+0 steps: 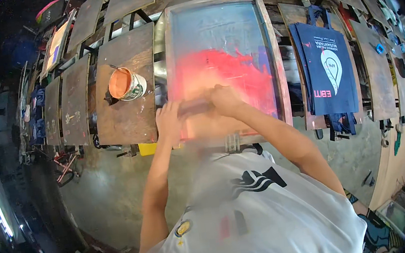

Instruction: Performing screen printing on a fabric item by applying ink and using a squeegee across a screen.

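A wooden-framed printing screen (278, 68) lies in front of me, its blue-grey mesh (216, 25) spread with bright red-pink ink (211, 68) over the middle and near part. Across the near left part of the mesh runs a squeegee (194, 107), blurred in the picture. My left hand (168, 120) grips its left end, close to the frame's left side. Around its right end my right hand (227, 99) is closed. The squeegee's lower edge and whatever lies beneath the screen are hidden.
Left of the screen, an ink tub (127, 83) with orange-red contents stands on a brown board (122, 120). Navy tote bags (315, 83) with a white and pink print lie stacked on the right-hand board. Further boards (77, 101) line the racks. A metal hinge clamp (233, 143) sits at the screen's near edge.
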`<act>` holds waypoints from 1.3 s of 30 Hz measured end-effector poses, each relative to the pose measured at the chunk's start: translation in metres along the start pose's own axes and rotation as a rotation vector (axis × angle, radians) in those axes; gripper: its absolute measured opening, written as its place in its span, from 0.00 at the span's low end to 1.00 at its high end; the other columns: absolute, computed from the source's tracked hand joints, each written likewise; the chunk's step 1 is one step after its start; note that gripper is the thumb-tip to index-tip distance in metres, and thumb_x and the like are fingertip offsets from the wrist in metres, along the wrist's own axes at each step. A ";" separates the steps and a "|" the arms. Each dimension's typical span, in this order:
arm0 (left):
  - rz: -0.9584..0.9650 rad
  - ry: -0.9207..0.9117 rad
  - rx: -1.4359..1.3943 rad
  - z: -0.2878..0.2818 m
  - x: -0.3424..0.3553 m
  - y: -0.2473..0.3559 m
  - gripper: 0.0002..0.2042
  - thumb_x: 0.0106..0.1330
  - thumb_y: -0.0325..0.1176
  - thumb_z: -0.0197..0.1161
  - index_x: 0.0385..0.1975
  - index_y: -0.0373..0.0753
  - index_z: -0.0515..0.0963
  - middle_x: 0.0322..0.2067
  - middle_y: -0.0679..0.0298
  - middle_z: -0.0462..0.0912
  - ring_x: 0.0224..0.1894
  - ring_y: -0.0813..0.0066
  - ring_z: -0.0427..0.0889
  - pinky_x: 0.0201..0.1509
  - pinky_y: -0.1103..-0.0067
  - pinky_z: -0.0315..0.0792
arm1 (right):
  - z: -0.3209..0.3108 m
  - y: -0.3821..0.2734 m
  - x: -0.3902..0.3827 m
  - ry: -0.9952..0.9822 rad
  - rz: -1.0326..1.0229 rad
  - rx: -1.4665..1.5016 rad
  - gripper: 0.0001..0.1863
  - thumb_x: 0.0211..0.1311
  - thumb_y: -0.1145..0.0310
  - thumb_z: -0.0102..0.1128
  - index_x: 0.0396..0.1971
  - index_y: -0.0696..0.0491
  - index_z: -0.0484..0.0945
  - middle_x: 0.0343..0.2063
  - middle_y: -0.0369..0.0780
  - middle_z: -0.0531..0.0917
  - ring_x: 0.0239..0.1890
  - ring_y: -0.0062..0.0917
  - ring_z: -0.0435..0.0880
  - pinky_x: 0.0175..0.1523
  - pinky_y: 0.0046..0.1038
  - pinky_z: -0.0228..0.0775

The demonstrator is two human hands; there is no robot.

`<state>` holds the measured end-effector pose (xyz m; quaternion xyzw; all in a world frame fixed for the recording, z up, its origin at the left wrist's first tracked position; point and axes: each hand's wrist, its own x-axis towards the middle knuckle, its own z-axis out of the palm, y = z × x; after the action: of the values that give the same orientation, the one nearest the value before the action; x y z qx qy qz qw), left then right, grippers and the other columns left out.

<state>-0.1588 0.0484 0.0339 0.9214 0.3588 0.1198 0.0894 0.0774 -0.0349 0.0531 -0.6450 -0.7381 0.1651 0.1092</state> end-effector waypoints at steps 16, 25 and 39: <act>0.116 -0.194 -0.182 0.002 -0.033 -0.001 0.25 0.53 0.46 0.72 0.49 0.43 0.75 0.43 0.57 0.81 0.46 0.55 0.79 0.47 0.64 0.69 | 0.015 -0.017 -0.037 -0.241 0.053 0.084 0.21 0.45 0.62 0.63 0.42 0.51 0.79 0.34 0.47 0.85 0.39 0.40 0.85 0.44 0.43 0.78; 0.078 0.172 0.014 0.015 -0.012 -0.015 0.21 0.54 0.45 0.70 0.42 0.40 0.76 0.39 0.59 0.80 0.42 0.59 0.80 0.43 0.67 0.66 | 0.015 -0.024 -0.012 0.128 0.028 -0.186 0.13 0.51 0.70 0.62 0.39 0.50 0.75 0.38 0.38 0.83 0.42 0.34 0.83 0.43 0.35 0.80; 0.051 -0.034 -0.170 0.019 -0.045 -0.008 0.22 0.53 0.46 0.72 0.43 0.41 0.76 0.37 0.58 0.82 0.39 0.55 0.81 0.43 0.63 0.70 | 0.016 -0.005 -0.012 -0.134 -0.052 -0.053 0.14 0.48 0.63 0.67 0.35 0.49 0.77 0.33 0.42 0.84 0.40 0.42 0.84 0.43 0.45 0.76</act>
<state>-0.1909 0.0222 0.0067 0.9211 0.3223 0.1367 0.1705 0.0683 -0.0488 0.0412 -0.6159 -0.7643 0.1855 0.0465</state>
